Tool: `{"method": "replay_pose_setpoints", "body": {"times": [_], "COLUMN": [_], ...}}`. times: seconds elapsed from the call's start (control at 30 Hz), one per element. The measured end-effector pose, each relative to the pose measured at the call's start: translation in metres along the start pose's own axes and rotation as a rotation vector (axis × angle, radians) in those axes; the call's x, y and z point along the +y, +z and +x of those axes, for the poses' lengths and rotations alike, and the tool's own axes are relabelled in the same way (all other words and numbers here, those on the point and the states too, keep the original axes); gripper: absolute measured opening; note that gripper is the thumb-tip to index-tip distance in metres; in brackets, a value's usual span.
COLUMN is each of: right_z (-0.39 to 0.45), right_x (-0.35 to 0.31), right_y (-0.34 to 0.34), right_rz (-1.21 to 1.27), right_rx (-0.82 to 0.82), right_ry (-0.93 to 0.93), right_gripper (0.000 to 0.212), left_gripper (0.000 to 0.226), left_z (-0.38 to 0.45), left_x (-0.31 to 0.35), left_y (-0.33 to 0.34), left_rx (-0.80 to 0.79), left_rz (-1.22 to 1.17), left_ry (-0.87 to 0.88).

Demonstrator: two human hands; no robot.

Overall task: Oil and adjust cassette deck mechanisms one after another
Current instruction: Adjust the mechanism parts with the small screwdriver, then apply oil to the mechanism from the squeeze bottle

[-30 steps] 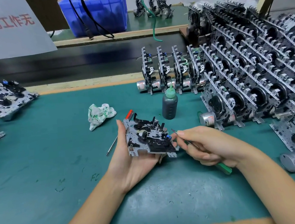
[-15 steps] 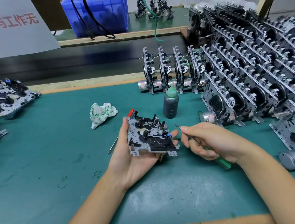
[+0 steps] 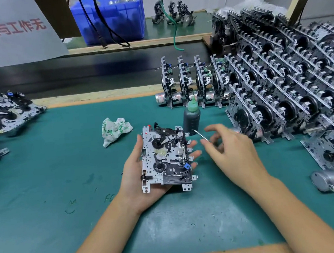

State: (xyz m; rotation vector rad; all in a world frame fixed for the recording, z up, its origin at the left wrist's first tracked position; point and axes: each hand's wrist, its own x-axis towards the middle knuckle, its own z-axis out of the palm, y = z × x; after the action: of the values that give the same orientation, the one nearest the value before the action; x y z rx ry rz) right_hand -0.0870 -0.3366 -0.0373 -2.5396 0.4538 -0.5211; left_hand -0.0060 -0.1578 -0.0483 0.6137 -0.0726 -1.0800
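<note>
1. The left hand (image 3: 138, 181) lies palm up above the green-matted work surface (image 3: 46, 187), cradling a flat silver-and-black metal cassette deck mechanism (image 3: 165, 158). The thumb runs up the mechanism's left edge and the fingers (image 3: 194, 154) stick out past its right edge, curled lightly round it.
2. The mechanism faces upward, with its black reels, a pale gear and a small blue part near its lower right corner on show.
3. The right hand (image 3: 231, 153) hovers just right of the mechanism, apart from it. A thin metal probe (image 3: 201, 136) is held between thumb and forefinger, tip pointing up and left towards the bottle; the other fingers are spread loosely.
4. A dark grey plastic oil bottle with a green nozzle cap (image 3: 191, 118) stands upright on the surface just behind the mechanism's top right corner.
5. A crumpled white cloth with green print (image 3: 115, 130) lies on the surface to the left of the bottle.
6. A short row of upright mechanisms (image 3: 192, 83) stands behind the bottle, and a large leaning stack of the same mechanisms (image 3: 291, 79) fills the right side.
7. A few more mechanisms lie flat in a heap at the far left edge (image 3: 5, 114).
8. A blue plastic bin (image 3: 116, 13) sits on the far side of a dark belt, with black cables hanging over its front.
</note>
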Motion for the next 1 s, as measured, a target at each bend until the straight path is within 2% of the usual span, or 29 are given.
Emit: {"method": "replay_pose_setpoints", "body": {"times": [0.13,0.23,0.3,0.37,0.5,0.6,0.7,0.8,0.87,0.97,1.0], "right_z": [0.0,0.016,0.028,0.034,0.037,0.034,0.033,0.03,0.027,0.026,0.026], "right_x": [-0.017,-0.021,-0.021,-0.02,-0.014,-0.012,-0.017,-0.016,-0.016,-0.019,-0.02], "right_y": [0.006,0.007,0.011,0.017,0.022,0.021,0.013,-0.003,-0.012,-0.022,-0.023], "right_rz": [0.092,0.28,0.38,0.404,0.469,0.567,0.778,0.805,0.996,1.537,1.619], "right_rx": [0.163,0.026,-0.094,-0.146,-0.144,-0.171,-0.072,0.077,0.128,0.095,0.079], "right_ry": [-0.111,0.071,0.179,0.212,0.237,0.21,0.188,0.068,0.106,0.266,0.279], "right_gripper": [0.039,0.057,0.061,0.056,0.035,0.032,0.024,0.015,0.015,0.025,0.024], "left_gripper": [0.069,0.069,0.07,0.069,0.069,0.071,0.072,0.072,0.071,0.071,0.071], "left_z": [0.001,0.0,-0.001,-0.001,-0.001,-0.001,-0.001,-0.002,-0.002,-0.001,-0.001], "left_x": [-0.001,-0.001,-0.001,0.0,-0.001,0.0,0.0,-0.001,-0.001,-0.001,-0.001], "left_y": [-0.002,-0.002,-0.003,-0.002,0.0,-0.001,-0.001,-0.002,-0.003,-0.003,-0.003], "left_rx": [0.008,-0.001,0.0,0.006,0.015,0.02,0.016,0.002,0.001,-0.006,-0.01], "left_rz": [-0.022,-0.063,-0.063,-0.072,-0.086,-0.074,-0.066,-0.035,-0.016,-0.033,-0.04], "left_ry": [-0.029,-0.042,-0.054,-0.061,-0.061,-0.066,-0.071,-0.073,-0.073,-0.066,-0.063]}}
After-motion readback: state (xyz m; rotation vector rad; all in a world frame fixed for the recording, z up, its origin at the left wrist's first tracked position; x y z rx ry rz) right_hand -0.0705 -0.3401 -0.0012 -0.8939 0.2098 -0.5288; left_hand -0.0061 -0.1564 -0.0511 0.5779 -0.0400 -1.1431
